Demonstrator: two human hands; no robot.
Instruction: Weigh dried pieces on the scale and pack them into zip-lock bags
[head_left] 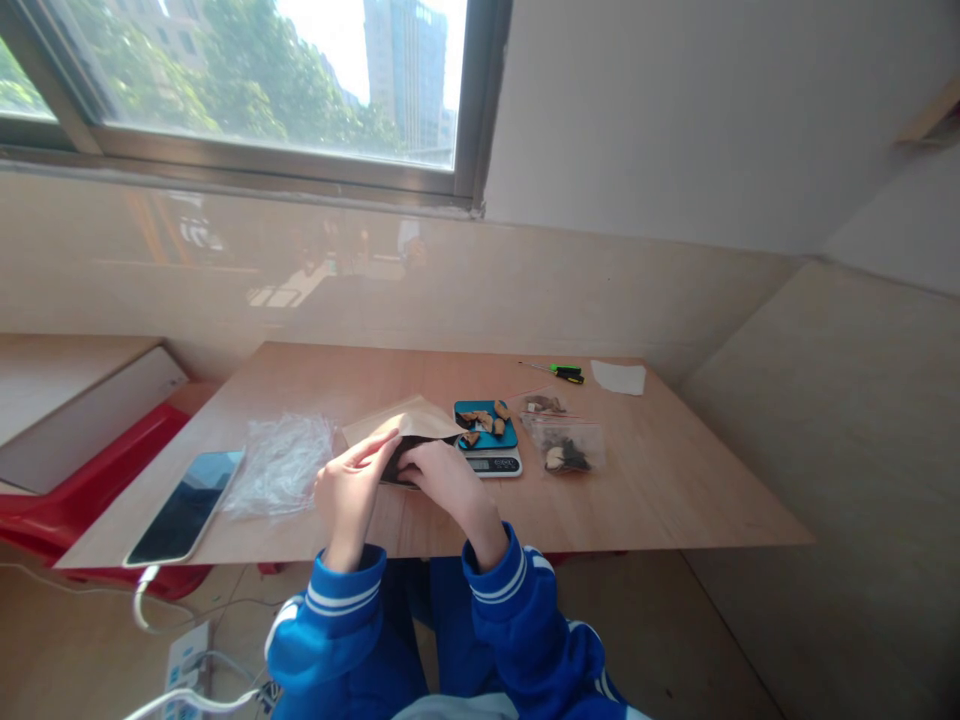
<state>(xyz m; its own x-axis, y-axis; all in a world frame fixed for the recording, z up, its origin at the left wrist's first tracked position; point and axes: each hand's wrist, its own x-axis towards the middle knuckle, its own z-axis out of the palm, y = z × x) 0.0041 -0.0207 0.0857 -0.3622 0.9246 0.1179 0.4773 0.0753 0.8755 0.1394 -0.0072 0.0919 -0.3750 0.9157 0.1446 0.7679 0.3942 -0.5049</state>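
Note:
A brown paper bag (412,412) lies tilted in front of me with its mouth toward me, dark inside. My left hand (351,485) pinches the left edge of its opening between thumb and fingers. At the mouth is my right hand (444,472), its fingertips dipped into the dark opening and hidden from sight. Just right of the bag stands a small digital scale (514,466) with a blue top. Several brown, curled dried pieces (486,422) rest on it.
Clear zip bags with dried pieces (571,450) lie right of the scale. Behind them are green-and-black-handled tools (566,372) and white paper (619,377). A pile of clear plastic bags (281,465) and a cabled phone (184,508) occupy the table's left side.

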